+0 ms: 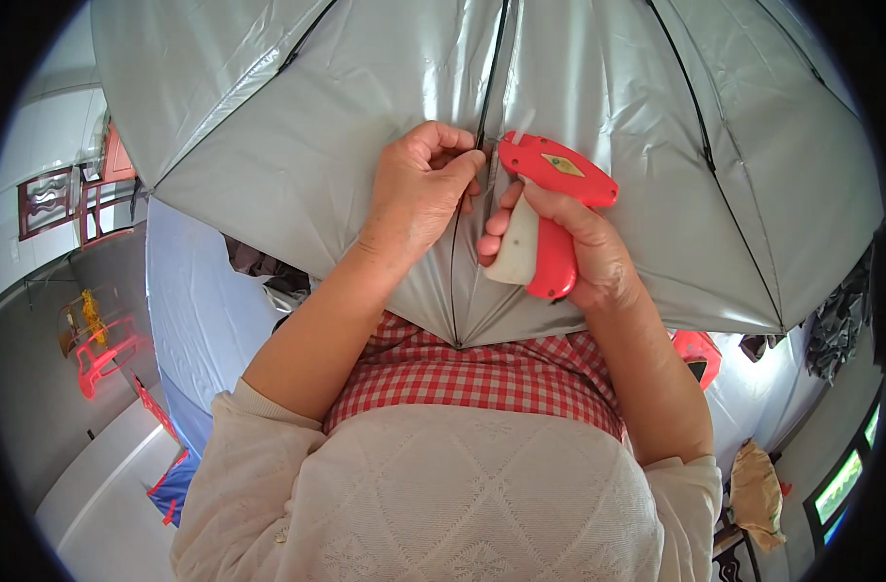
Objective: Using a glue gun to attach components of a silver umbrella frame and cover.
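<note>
Head view: we've got the silver umbrella canopy [268, 145] spread over our lap, inner side up, black ribs [700, 126] fanning out. Our left hand [418, 189] pinches the fabric tight vs. the centre rib, fingers closed on it. Our right hand [583, 247] grips the red tagging gun [549, 213], fingers wrapped round its white trigger, needle end touching the pinch. Looks like the fastening step, mid-way; next squeeze prob. needs fabric held taut, fingertips clear of the needle. Canopy is slick, shiny, creased; gun hard plastic. Red-checked apron [482, 373] beneath.
</note>
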{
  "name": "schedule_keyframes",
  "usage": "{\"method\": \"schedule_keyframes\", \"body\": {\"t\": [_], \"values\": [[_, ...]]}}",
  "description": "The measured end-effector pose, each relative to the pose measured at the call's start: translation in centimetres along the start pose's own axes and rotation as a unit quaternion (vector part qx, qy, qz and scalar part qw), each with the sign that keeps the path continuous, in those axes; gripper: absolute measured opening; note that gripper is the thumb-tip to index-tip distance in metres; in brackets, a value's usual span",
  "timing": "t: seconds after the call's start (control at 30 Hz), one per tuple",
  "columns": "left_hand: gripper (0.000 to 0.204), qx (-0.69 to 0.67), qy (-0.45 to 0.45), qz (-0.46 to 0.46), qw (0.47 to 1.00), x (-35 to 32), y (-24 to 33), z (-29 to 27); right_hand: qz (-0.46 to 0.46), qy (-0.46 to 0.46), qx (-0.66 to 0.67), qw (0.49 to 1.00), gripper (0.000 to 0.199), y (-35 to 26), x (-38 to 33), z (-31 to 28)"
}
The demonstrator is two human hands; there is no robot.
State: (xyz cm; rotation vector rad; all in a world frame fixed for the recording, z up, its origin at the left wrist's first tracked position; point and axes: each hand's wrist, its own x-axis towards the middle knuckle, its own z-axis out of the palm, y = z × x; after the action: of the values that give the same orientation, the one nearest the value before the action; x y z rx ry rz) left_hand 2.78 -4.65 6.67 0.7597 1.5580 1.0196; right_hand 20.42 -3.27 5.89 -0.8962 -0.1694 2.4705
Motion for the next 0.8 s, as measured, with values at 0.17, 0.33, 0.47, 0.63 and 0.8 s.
{"method": "schedule_keyframes", "body": {"t": [0.17, 0.33, 0.47, 0.63, 0.8], "values": [[0.009, -0.009, 0.005, -0.005, 1.000, 0.2, -0.4, -0.2, 0.001, -0.022, -0.032, 0.999, 0.025, 0.1, 0.2, -0.3], [0.008, 0.006, 0.013, 0.000, 1.000, 0.2, -0.4, -0.1, 0.008, 0.000, -0.056, 0.998, 0.025, -0.2, 0.2, 0.2], [0.007, 0.002, -0.011, 0.004, 1.000, 0.2, -0.3, 0.5, -0.013, 0.016, -0.064, 0.998, 0.024, -0.3, 0.2, 0.6], [0.011, 0.057, -0.013, 0.029, 0.998, 0.3, -0.3, -0.9, -0.004, 0.035, -0.178, 0.983, 0.024, -1.4, 0.2, 1.8], [0.037, 0.355, 0.035, 0.123, 0.926, 0.9, 3.7, -4.4, -0.056, 0.104, -0.215, 0.970, 0.023, -4.4, -1.7, 3.1]]}}
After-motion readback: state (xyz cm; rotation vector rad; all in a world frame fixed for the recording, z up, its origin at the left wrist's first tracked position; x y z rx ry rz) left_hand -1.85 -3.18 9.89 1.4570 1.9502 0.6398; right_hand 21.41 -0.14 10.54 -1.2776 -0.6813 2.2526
